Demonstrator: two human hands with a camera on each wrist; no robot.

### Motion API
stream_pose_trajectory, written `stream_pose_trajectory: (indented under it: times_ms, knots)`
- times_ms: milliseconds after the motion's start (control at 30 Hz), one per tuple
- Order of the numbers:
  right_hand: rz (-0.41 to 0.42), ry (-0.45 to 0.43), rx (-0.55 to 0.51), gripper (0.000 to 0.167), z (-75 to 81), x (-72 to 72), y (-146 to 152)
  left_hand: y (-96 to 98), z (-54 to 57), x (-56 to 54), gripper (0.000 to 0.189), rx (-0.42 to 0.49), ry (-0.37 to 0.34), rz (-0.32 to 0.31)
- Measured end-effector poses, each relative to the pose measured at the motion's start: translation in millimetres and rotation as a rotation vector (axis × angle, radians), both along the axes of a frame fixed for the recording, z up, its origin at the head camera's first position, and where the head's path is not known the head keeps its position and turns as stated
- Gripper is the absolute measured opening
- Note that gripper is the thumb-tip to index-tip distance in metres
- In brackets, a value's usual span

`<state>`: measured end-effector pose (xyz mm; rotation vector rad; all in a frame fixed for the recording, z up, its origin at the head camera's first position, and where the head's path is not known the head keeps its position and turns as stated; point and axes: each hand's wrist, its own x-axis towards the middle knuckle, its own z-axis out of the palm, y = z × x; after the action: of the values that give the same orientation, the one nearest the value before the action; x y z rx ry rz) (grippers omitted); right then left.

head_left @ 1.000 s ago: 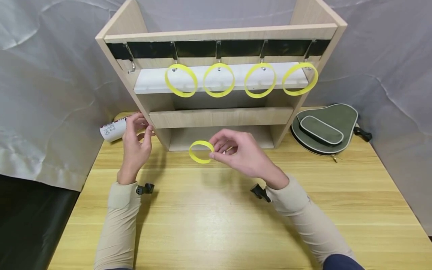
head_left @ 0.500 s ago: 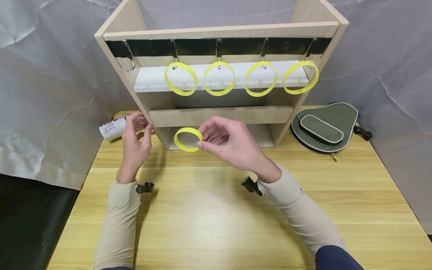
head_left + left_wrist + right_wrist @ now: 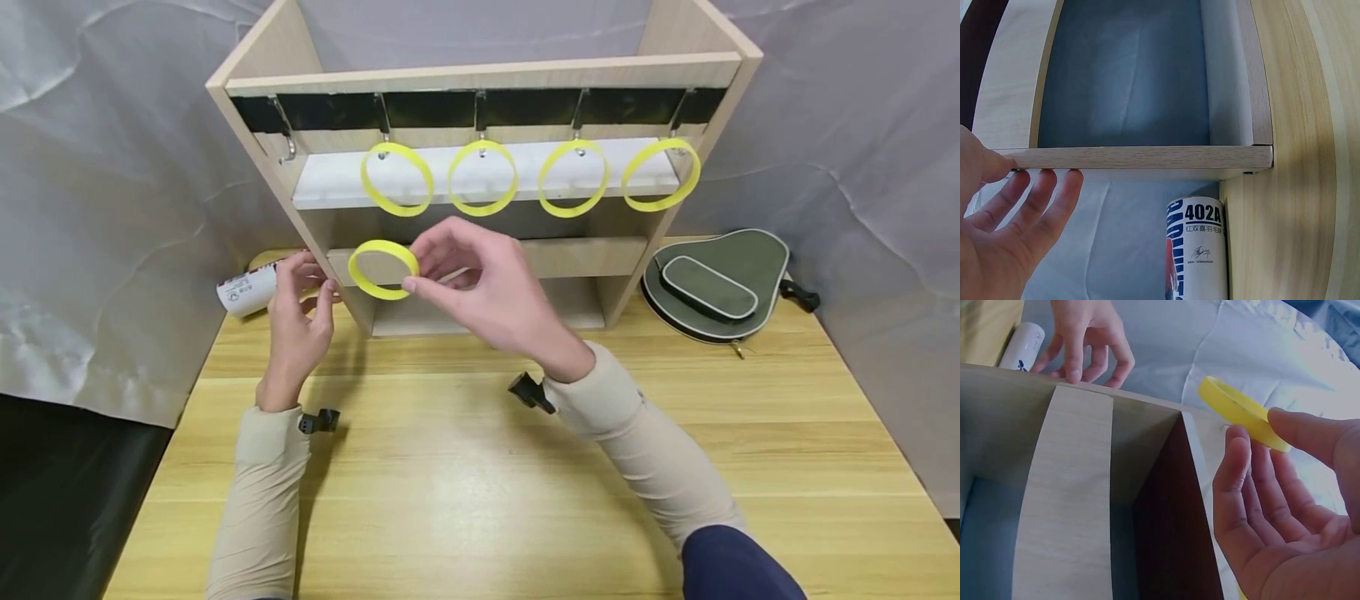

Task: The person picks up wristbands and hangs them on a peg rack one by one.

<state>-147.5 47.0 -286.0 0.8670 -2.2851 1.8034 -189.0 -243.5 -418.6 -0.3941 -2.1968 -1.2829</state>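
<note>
My right hand [image 3: 491,287] pinches a yellow ring [image 3: 384,270] by its right side, thumb against fingers, in front of a wooden rack [image 3: 487,69]. In the right wrist view the ring [image 3: 1241,412] is tilted between thumb and fingertips. My left hand [image 3: 298,325] holds the rack's left side panel [image 3: 1147,156], thumb near its front edge and bent fingers against the outer face. Hooks line a black strip [image 3: 435,109] across the rack. The leftmost hook [image 3: 288,148] is bare; several others each carry a yellow ring [image 3: 572,212].
A white printed tube [image 3: 247,290] lies beside the rack's left foot, partly behind my left hand. Right of the rack is a green zippered case [image 3: 757,267] with a small front pocket. Grey cloth [image 3: 847,150] surrounds the wooden table [image 3: 465,517] behind and at the sides.
My right hand has carried the yellow ring up and to the left, from low before the rack to below the leftmost hooks. The left hand stays at the side panel.
</note>
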Motion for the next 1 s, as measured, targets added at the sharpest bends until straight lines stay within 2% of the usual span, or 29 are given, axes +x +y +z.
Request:
stream_pose_trajectory:
  times_ms: [267,433,700,1000]
  knots:
    - [-0.012,0.074,-0.06,0.021,13.6,-6.1,-13.5,0.3,-0.1,0.4,0.038,0.001,0.016,-0.009]
    - [-0.016,0.139,-0.053,0.021,26.6,-8.9,-22.3,0.1,0.7,-0.4,0.038,-0.012,0.014,-0.002]
    - [-0.024,0.155,-0.01,0.022,43.1,-17.5,-39.2,-0.2,2.3,-0.1,0.039,-0.019,0.013,0.004]
    - [-0.036,0.198,-0.017,0.023,50.6,-25.8,-53.7,0.3,3.1,0.3,0.039,-0.018,0.012,0.007]
